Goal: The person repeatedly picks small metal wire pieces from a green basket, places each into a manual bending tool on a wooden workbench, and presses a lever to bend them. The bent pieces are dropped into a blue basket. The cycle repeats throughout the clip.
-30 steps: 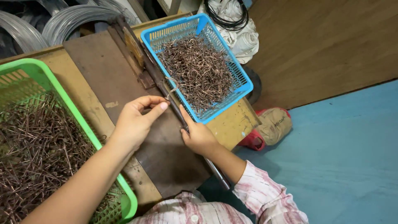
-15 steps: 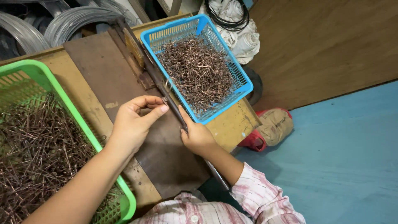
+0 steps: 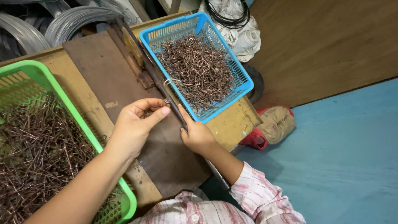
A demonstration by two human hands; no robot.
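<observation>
Head view looks down on a workbench (image 3: pixel 232 124). Left hand (image 3: pixel 134 126) pinches a short wire piece (image 3: pixel 166 101) between thumb and forefinger, right at a long dark lever (image 3: pixel 166 93) that runs across a dark wooden board (image 3: pixel 107 74). A pale loop of bent wire (image 3: pixel 172 81) curls up just past the pinch, at the rim of a blue basket (image 3: pixel 244 83) full of bent coppery hooks (image 3: pixel 199 70). Right hand (image 3: pixel 198 135) is closed round the lever's near end, just beside the left thumb. On the far side of the left wrist sits a green basket (image 3: pixel 62 95) heaped with straight brown wire lengths (image 3: pixel 37 145). Grey wire coils (image 3: pixel 78 18) lie beyond the board. A red and tan shoe (image 3: pixel 271 126) rests on the blue floor (image 3: pixel 340 166) below the bench.
</observation>
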